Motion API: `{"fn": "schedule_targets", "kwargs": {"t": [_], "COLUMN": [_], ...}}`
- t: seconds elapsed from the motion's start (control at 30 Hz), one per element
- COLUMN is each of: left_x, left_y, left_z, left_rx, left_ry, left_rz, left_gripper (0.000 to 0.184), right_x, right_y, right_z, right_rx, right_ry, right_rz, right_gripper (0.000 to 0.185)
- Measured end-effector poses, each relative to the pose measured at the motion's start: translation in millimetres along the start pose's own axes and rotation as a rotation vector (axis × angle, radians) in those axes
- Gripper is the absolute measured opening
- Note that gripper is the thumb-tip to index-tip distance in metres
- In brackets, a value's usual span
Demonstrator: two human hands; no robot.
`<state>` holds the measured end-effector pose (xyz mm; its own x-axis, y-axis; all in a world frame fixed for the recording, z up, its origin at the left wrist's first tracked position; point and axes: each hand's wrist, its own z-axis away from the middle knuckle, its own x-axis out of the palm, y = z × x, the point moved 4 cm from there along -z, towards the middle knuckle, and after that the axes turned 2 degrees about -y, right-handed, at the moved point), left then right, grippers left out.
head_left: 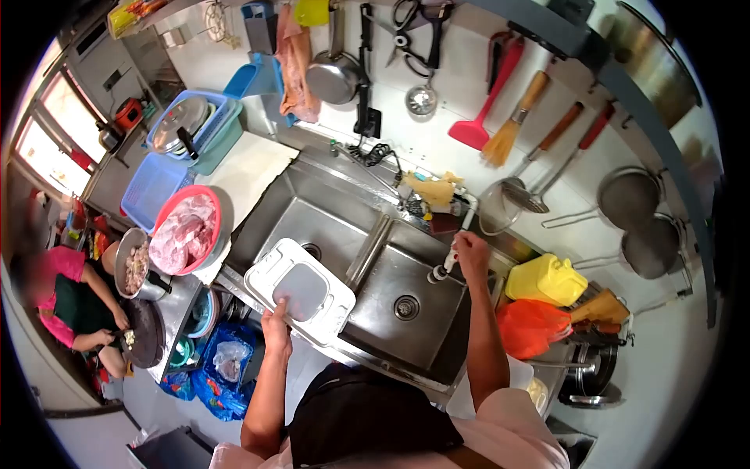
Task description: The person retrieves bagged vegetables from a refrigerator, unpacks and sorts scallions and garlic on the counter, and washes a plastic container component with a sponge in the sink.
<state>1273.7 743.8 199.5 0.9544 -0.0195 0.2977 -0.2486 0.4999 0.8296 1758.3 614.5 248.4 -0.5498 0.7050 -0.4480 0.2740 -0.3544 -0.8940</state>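
Note:
My left hand [276, 327] grips the lower edge of a white plastic tray or lid with a grey centre [300, 292], tilted over the left sink basin [328, 221]. Higher up on the right, my right hand [471, 254] is closed at the white faucet [447, 264], above the right basin [402, 320] and its round drain. The faucet's nozzle points down into that basin. Whether water flows cannot be made out. A yellow cloth [432, 189] lies behind the faucet.
Left of the sink are a red basin of raw meat [185, 230], a pot [134, 266] and blue baskets [154, 191]. A co-worker [78, 293] works at the far left. A yellow jug [544, 280] and red bag [531, 327] stand right. Utensils hang on the wall.

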Motion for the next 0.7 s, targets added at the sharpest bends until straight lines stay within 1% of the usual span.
{"fn": "schedule_targets", "kwargs": {"t": [0.03, 0.1, 0.2, 0.3, 0.33, 0.4, 0.47, 0.57, 0.67, 0.7], "left_x": [-4, -7, -5, -2, -2, -4, -2, 21, 34, 38], "left_y": [-2, -4, -6, -5, -8, -14, -22, -21, -24, -21], "left_z": [-2, -4, -7, -14, -20, -29, -37, -46, -55, -55], "left_rx": [-0.005, -0.013, -0.03, -0.046, -0.046, -0.052, -0.125, -0.166, -0.199, -0.22], "left_ry": [0.022, 0.036, 0.06, 0.059, 0.054, 0.044, 0.003, -0.053, -0.124, -0.115], "left_rz": [-0.003, -0.025, -0.023, 0.007, 0.007, 0.007, 0.013, 0.038, -0.039, -0.071], "left_gripper": [0.032, 0.033, 0.034, 0.033, 0.031, 0.029, 0.027, 0.027, 0.023, 0.023], "right_x": [16, 40, 54, 32, 24, 23, 31, 49, 64, 71], "right_y": [5, 5, -9, -13, -7, -4, -4, -37, -57, -59], "right_z": [-3, -5, -6, -4, -3, -9, -12, -41, -77, -88], "right_rx": [-0.01, -0.039, -0.117, -0.005, 0.021, -0.05, -0.106, -0.152, -0.188, -0.133], "right_ry": [-0.069, -0.02, 0.021, 0.198, 0.211, 0.15, 0.07, 0.195, 0.298, 0.225], "right_rz": [0.108, 0.204, 0.244, 0.479, 0.559, 0.523, 0.503, 0.586, 0.695, 0.748], "right_gripper": [0.027, 0.024, 0.022, 0.022, 0.02, 0.019, 0.019, 0.03, 0.051, 0.055]}}
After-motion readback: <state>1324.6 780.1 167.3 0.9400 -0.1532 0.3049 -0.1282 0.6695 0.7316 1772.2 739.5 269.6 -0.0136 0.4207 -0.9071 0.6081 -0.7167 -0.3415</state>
